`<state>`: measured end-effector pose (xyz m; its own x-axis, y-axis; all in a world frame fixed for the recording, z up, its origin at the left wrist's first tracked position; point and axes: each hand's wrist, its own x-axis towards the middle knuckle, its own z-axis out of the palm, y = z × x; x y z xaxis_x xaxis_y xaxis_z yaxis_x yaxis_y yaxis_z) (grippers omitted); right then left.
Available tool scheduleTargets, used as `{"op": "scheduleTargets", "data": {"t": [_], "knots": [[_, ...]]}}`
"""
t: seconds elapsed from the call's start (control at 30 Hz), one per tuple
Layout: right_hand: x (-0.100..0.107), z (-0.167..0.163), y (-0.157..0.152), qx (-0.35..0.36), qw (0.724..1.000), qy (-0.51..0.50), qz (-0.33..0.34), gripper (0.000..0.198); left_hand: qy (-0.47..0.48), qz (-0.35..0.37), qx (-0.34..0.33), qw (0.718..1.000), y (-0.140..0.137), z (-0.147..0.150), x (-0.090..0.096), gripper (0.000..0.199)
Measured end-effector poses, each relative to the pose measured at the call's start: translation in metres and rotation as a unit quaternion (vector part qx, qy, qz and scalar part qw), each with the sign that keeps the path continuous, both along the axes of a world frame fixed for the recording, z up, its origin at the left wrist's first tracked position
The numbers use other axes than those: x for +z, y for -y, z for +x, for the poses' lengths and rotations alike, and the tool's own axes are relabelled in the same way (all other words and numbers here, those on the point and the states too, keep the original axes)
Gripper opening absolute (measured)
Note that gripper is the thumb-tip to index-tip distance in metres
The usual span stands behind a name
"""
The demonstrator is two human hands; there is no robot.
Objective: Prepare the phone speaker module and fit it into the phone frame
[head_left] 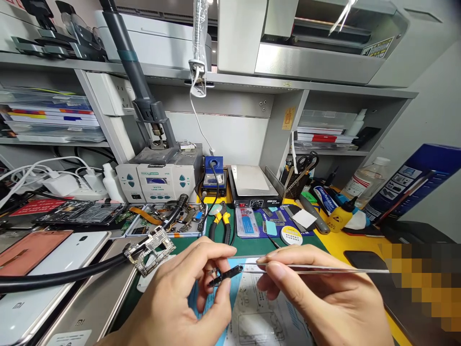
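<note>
My left hand (180,293) pinches a small, narrow black part (226,276) between thumb and fingers, above the work mat. What exactly this part is I cannot make out. Between the thumb and fingers of my right hand (324,295) lies a pair of metal tweezers (334,269). Their tips point left and reach the right end of the black part; whether they grip it is too small to tell. Below both hands is a printed sheet (257,312) with light blue areas. Left of my left hand, a bare circuit board (153,251) rests against a black hose (82,274).
Phones and phone backs (72,269) lie at the left. Behind my hands are cutting pliers (221,223), a round tin (291,235) and a heating plate (254,185). A hot-air station (158,180) stands back left. A yellow bottle (342,215) is at the right.
</note>
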<state>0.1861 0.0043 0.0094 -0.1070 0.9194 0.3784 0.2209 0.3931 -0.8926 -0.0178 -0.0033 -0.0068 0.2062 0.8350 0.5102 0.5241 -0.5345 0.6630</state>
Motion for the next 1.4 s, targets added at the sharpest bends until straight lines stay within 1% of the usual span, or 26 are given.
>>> {"op": "scheduleTargets", "data": {"t": [0.1, 0.17, 0.2, 0.27, 0.3, 0.33, 0.4, 0.47, 0.5, 0.57, 0.7, 0.83, 0.9, 0.93, 1.03, 1.13, 1.27, 1.33, 1.4], "knots": [[0.0, 0.0, 0.0, 0.006, 0.999, -0.018, -0.032, 0.008, -0.04, 0.06, 0.006, 0.997, 0.0, -0.002, -0.001, 0.037], [0.0, 0.002, -0.001, 0.013, 0.997, -0.031, -0.065, 0.011, -0.043, 0.065, 0.011, 0.997, 0.001, -0.002, -0.001, 0.039], [0.0, 0.002, -0.001, 0.016, 0.996, -0.038, -0.084, 0.014, -0.033, 0.055, 0.01, 0.998, 0.002, -0.001, 0.0, 0.039], [-0.001, 0.005, -0.004, 0.029, 0.99, -0.056, -0.128, 0.019, 0.021, -0.003, 0.02, 1.0, 0.004, 0.002, 0.002, 0.036], [-0.002, 0.005, -0.005, 0.039, 0.986, -0.072, -0.149, 0.021, 0.063, -0.052, 0.029, 0.996, 0.005, 0.003, 0.004, 0.033], [-0.003, 0.006, -0.007, 0.054, 0.98, -0.093, -0.168, 0.023, 0.113, -0.109, 0.037, 0.987, 0.006, 0.005, 0.006, 0.03], [-0.005, 0.006, -0.011, 0.092, 0.964, -0.145, -0.203, 0.025, 0.21, -0.217, 0.047, 0.952, 0.006, 0.006, 0.011, 0.03], [-0.006, 0.006, -0.014, 0.12, 0.945, -0.191, -0.239, 0.027, 0.274, -0.29, 0.032, 0.916, 0.004, 0.007, 0.016, 0.037], [-0.006, 0.005, -0.016, 0.127, 0.936, -0.206, -0.256, 0.027, 0.296, -0.31, 0.022, 0.903, 0.003, 0.007, 0.018, 0.04], [-0.006, 0.004, -0.017, 0.127, 0.923, -0.226, -0.284, 0.03, 0.322, -0.33, 0.005, 0.887, 0.001, 0.006, 0.019, 0.043], [-0.004, 0.002, -0.019, 0.138, 0.908, -0.244, -0.311, 0.032, 0.333, -0.345, -0.025, 0.877, -0.004, 0.001, 0.014, 0.047], [-0.003, 0.001, -0.019, 0.133, 0.907, -0.247, -0.313, 0.032, 0.338, -0.368, -0.058, 0.864, -0.008, -0.004, 0.01, 0.046], [-0.003, 0.001, -0.019, 0.131, 0.912, -0.243, -0.304, 0.031, 0.338, -0.376, -0.078, 0.859, -0.008, -0.004, 0.01, 0.045], [-0.003, 0.001, -0.018, 0.13, 0.915, -0.238, -0.297, 0.031, 0.339, -0.378, -0.078, 0.858, -0.008, -0.003, 0.01, 0.045], [-0.004, 0.002, -0.016, 0.12, 0.926, -0.229, -0.275, 0.027, 0.346, -0.363, -0.036, 0.864, -0.005, 0.002, 0.011, 0.048], [-0.006, 0.004, -0.014, 0.123, 0.933, -0.233, -0.247, 0.022, 0.345, -0.328, 0.0, 0.879, -0.001, 0.008, 0.012, 0.042], [-0.008, 0.004, -0.014, 0.114, 0.951, -0.203, -0.202, 0.028, 0.361, -0.308, -0.005, 0.88, 0.001, 0.009, 0.012, 0.036], [-0.008, 0.002, -0.014, 0.098, 0.96, -0.18, -0.189, 0.026, 0.356, -0.308, -0.002, 0.882, 0.001, 0.009, 0.012, 0.032], [-0.007, 0.001, -0.013, 0.085, 0.967, -0.159, -0.182, 0.025, 0.336, -0.307, 0.006, 0.891, 0.001, 0.008, 0.013, 0.024]]}}
